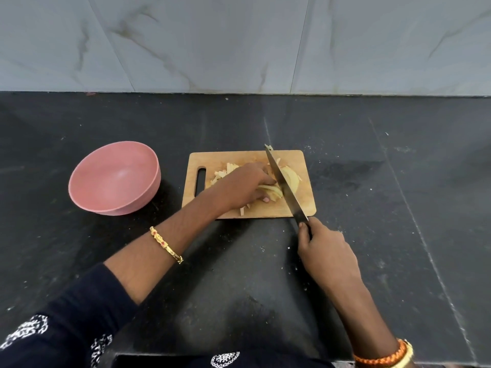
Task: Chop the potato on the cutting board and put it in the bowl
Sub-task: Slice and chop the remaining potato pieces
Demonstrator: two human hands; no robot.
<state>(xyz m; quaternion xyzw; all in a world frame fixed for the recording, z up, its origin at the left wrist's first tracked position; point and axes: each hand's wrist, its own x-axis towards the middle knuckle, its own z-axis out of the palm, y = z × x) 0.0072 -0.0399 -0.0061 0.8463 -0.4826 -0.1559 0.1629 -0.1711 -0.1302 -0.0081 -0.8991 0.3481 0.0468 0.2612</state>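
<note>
The right hand [322, 247], nearest the camera, grips the knife [285, 184] handle; the left hand [244, 185] presses curled fingers [265, 200] on potato slices [271, 192] on the cutting board [303, 200]. They seem to run lengthwise across the blade, which points away. Fingertips beside the edge risk a nick. The pink bowl [79, 187] sits left on the counter [372, 155].
</note>
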